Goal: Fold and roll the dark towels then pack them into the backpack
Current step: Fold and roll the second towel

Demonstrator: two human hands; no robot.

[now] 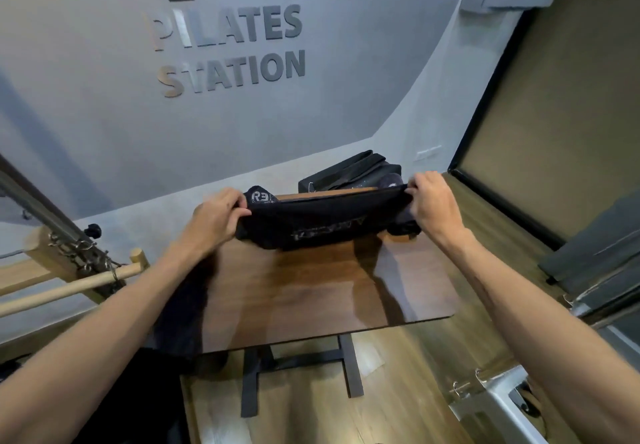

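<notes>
Above the far end of the wooden table (311,291), your left hand (214,220) and right hand (433,201) each pinch the dark towel (318,223) taut before the backpack (349,171); keep both corners level while folding.

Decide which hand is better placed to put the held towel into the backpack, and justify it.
Probably the right hand: it grips the towel end right beside the backpack. The left hand holds the farther end.
</notes>
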